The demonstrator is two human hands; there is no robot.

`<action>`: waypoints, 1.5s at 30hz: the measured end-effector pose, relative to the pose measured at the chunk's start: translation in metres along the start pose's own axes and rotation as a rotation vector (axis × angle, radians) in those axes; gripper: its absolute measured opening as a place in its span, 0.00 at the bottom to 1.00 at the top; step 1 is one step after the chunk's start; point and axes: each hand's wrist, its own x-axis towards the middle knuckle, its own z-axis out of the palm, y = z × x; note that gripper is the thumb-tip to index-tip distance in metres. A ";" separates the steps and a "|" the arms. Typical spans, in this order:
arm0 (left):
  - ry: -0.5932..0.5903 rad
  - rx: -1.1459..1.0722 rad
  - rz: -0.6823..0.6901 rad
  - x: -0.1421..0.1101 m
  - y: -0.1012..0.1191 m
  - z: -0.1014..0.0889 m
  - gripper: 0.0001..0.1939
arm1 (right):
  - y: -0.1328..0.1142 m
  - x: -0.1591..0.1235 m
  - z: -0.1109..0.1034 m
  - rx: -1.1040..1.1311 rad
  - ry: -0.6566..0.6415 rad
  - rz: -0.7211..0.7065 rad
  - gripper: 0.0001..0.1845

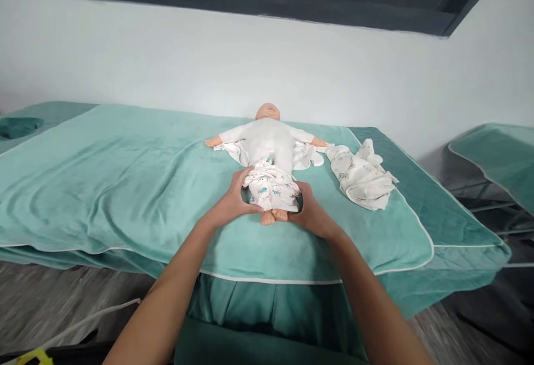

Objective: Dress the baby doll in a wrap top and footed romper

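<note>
A baby doll [267, 137] in a white top lies on its back on a teal towel [125, 187], arms spread, head toward the wall. White patterned trousers [272, 187] cover its legs, and its bare feet [273, 216] stick out toward me. My left hand [234, 201] grips the left side of the trousers, fingers curled round the cloth. My right hand [309, 209] grips the right side near the ankles in the same way. A white cloth lies spread under the doll's body.
A bundled white patterned garment [362, 174] lies on the towel right of the doll. The bed's front edge [271, 281] is close to me. A second teal-covered bed [496, 153] stands at right, a white wall behind.
</note>
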 end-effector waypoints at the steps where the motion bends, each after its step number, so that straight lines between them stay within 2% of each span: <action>1: -0.003 0.003 -0.012 0.001 0.001 -0.001 0.59 | 0.001 0.001 0.000 -0.002 0.011 0.009 0.48; 5: -0.028 0.011 -0.013 0.000 0.005 -0.003 0.59 | 0.006 0.005 -0.003 -0.019 -0.059 -0.024 0.63; 7: -0.085 0.019 0.000 -0.004 0.007 -0.002 0.63 | 0.008 0.005 -0.003 -0.023 -0.062 -0.064 0.65; 10: -0.174 0.096 -0.003 -0.010 0.010 0.006 0.68 | 0.008 0.002 0.001 -0.040 0.005 -0.107 0.58; 14: -0.118 0.276 0.004 -0.012 0.012 0.021 0.68 | 0.006 -0.002 0.007 -0.079 0.058 -0.103 0.51; 21: 0.042 0.390 0.101 -0.005 0.008 0.031 0.55 | 0.004 -0.003 0.011 -0.020 0.084 0.013 0.42; 29: 0.073 0.359 0.122 -0.002 0.015 0.029 0.34 | -0.019 -0.006 0.004 0.024 0.083 0.161 0.31; 33: 0.056 0.340 0.067 -0.009 0.025 0.027 0.26 | -0.034 -0.009 -0.003 -0.068 0.039 0.247 0.27; 37: 0.058 0.317 -0.112 -0.019 0.043 0.022 0.22 | -0.051 -0.011 -0.007 -0.112 -0.002 0.312 0.25; 39: 0.033 0.246 -0.202 -0.022 0.052 0.018 0.21 | -0.059 -0.012 -0.008 -0.062 -0.034 0.355 0.24; 42: 0.009 0.078 -0.264 -0.025 0.062 0.013 0.19 | -0.068 -0.014 -0.009 0.074 -0.087 0.419 0.22; 45: -0.053 -0.089 -0.357 -0.029 0.063 0.007 0.21 | -0.076 -0.019 -0.012 0.228 -0.232 0.486 0.18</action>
